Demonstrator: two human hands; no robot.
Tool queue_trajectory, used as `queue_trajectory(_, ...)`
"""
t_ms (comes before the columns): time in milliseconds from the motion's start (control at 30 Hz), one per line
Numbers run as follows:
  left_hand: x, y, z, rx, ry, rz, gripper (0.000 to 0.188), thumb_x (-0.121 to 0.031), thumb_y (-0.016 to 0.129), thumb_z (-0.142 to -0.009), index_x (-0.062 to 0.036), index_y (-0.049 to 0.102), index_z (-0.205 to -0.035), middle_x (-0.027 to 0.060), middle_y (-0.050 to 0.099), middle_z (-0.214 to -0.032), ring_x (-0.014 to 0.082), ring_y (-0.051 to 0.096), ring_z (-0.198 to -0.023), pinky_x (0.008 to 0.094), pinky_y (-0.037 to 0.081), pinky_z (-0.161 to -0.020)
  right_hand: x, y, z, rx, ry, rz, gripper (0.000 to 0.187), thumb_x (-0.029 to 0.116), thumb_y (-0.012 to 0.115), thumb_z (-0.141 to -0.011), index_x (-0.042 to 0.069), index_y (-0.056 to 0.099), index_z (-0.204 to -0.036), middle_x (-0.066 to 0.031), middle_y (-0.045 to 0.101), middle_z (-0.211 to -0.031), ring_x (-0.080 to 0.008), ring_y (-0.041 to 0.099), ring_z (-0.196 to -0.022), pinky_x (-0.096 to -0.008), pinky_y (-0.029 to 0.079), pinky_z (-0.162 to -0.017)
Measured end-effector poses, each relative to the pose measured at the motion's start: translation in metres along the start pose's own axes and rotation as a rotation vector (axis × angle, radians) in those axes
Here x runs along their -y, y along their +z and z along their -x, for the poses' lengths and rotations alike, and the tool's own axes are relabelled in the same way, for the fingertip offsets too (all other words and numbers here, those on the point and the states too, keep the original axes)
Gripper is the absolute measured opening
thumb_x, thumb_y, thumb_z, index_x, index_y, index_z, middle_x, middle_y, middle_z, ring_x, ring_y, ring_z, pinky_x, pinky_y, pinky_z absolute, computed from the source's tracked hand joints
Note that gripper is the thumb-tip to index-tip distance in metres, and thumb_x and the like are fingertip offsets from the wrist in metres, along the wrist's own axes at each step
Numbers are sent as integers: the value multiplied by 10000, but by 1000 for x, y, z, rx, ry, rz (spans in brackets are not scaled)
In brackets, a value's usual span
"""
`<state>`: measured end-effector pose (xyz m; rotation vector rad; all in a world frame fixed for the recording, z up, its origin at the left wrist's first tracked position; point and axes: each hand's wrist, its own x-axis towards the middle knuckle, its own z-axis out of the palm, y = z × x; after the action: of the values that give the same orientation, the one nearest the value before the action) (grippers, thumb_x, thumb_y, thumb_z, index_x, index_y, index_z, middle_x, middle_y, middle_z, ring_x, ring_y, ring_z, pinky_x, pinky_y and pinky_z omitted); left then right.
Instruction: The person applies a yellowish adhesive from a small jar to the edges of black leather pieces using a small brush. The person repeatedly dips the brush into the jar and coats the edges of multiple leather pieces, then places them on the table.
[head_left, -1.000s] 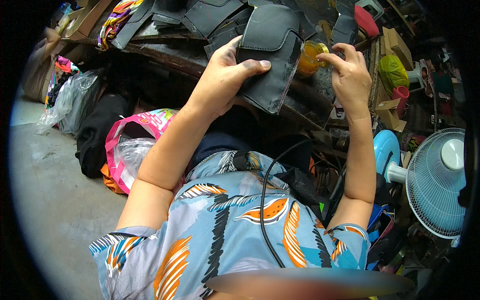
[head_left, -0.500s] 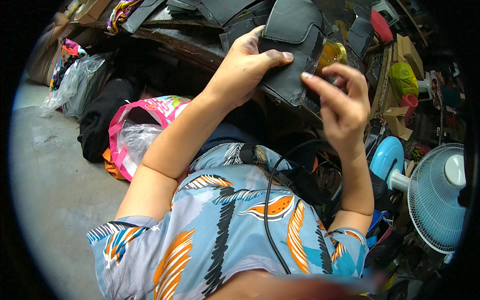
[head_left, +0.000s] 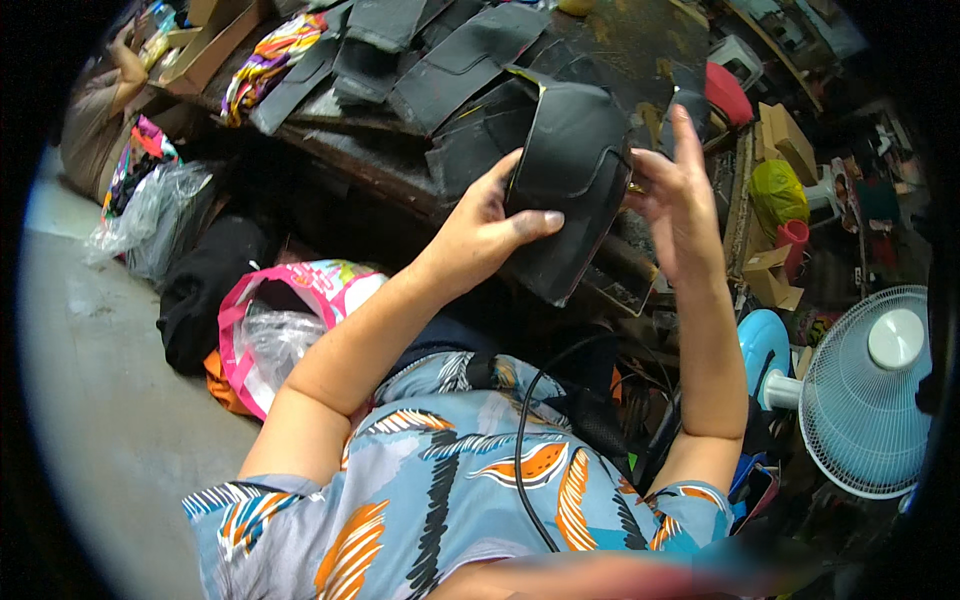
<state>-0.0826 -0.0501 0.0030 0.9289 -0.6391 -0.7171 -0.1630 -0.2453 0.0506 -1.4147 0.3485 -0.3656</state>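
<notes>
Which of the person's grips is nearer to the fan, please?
Right. In the picture, the right grip is up and left of the fan, beside the black piece; the left grip, holding that piece, is farther left.

This looks like a small, cluttered workshop for black, leather-like goods; a worn, stained counter carries piles of flat black pieces, and a black pouch of similar look is held up near its edge. Cardboard boxes stand about; a caged fan is at the right; stuffed bags sit on a bare grey floor.
</notes>
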Motion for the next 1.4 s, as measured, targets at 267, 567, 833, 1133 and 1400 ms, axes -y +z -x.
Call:
queue_trajectory(267,26,-28,-21,-39,208,-542,555,-241,710,-920,-41,469,-1378,156,556,-1267,241,552,-1180,345,464,-998,28,-6,-52,128,-412,70,1047,3,725,-766,40,81,-1591,-369,373,-1415,-318,420,-1333,-393,359,-1113)
queue_trajectory(567,72,-63,-43,-205,784,-1527,532,-318,723,-832,-121,571,-1302,132,490,-1416,364,383,-1364,525,289,-1133,20,-145,-231,-149,-482,476,1057,-72,703,-774,119,75,-1602,-176,663,-1100,-209,679,-917,-346,567,-782)
queue_trajectory(833,69,-62,-45,-215,742,-1535,471,-282,743,-789,-126,614,-1214,126,520,-1365,354,408,-1341,538,292,-1122,-71,-229,-302,-443,-168,782,1139,27,776,-660,93,127,-1594,-142,634,-1100,-185,605,-771,-347,488,-637)
queue_trajectory(1133,68,-60,-44,-221,699,-1551,407,-295,739,-791,-113,649,-1144,124,551,-1327,353,427,-1329,525,302,-1123,-78,-229,-308,-534,-212,1036,1134,122,806,-628,14,175,-1564,-262,470,-1462,-337,549,-1265,-388,461,-1021)
queue_trajectory(1400,66,-57,-44,-216,673,-1549,410,-286,748,-779,-112,647,-1136,123,558,-1298,341,431,-1320,512,285,-1139,-62,-203,-293,-643,-135,1257,1031,282,817,-668,26,288,-1515,-253,538,-1396,-417,580,-1213,-438,460,-1042)
